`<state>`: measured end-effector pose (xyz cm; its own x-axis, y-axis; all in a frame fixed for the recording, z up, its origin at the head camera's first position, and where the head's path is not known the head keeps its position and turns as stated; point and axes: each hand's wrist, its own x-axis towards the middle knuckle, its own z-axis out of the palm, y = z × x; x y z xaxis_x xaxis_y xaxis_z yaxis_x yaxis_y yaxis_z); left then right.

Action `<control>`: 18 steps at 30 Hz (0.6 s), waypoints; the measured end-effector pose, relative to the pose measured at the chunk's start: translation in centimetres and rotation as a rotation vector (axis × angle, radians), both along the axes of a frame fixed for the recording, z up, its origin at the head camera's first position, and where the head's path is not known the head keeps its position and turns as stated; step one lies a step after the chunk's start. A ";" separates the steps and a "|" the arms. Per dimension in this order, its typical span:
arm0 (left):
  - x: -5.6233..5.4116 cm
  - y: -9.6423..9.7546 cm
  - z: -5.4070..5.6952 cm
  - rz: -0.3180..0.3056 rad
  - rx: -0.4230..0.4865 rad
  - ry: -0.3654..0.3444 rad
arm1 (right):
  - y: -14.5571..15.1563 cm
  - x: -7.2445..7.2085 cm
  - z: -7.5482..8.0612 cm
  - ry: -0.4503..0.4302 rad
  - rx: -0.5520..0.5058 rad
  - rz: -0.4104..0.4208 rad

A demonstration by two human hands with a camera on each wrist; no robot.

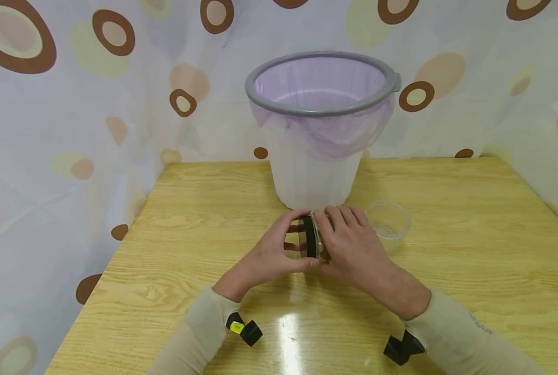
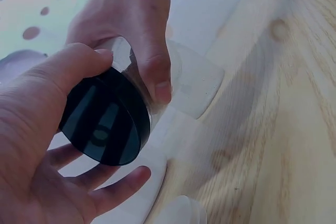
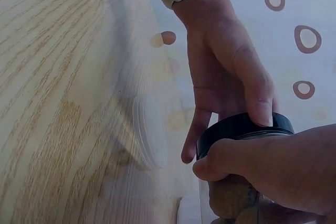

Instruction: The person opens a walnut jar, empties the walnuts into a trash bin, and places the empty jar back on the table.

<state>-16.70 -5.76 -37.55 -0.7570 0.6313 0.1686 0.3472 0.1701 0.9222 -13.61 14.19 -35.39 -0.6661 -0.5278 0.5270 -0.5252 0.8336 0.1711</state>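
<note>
A clear jar (image 3: 231,198) with a black screw lid (image 2: 105,121) is held on its side between both hands, in front of the bin. Brownish lumps show through its wall in the right wrist view. My left hand (image 1: 279,245) spans the lid, its thumb and a finger on opposite edges of the rim. Around the jar's body curls my right hand (image 1: 354,242), covering most of it in the head view. A clear round bowl (image 1: 391,229) stands on the table just beyond the right hand.
Behind the hands stands a tall white bin (image 1: 314,182) with a grey rim and a purple liner. A thin clear round piece (image 3: 148,132) lies on the wooden table (image 1: 190,208). A patterned curtain (image 1: 223,120) hangs along the table's back and sides.
</note>
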 end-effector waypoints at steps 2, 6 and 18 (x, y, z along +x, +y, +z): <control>0.0 0.0 0.0 0.021 -0.015 -0.001 | 0.0 0.0 0.0 -0.001 0.001 0.000; 0.0 -0.1 0.1 0.063 -0.037 -0.043 | 0.0 0.0 -0.1 -0.011 0.008 -0.003; 0.1 -0.4 -0.1 0.077 -0.005 -0.158 | 0.0 0.2 0.0 -0.062 -0.013 -0.020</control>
<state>-16.57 -6.15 -37.69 -0.8203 0.5705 0.0408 0.1837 0.1953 0.9634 -13.39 14.18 -35.34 -0.7084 -0.5073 0.4908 -0.5173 0.8462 0.1281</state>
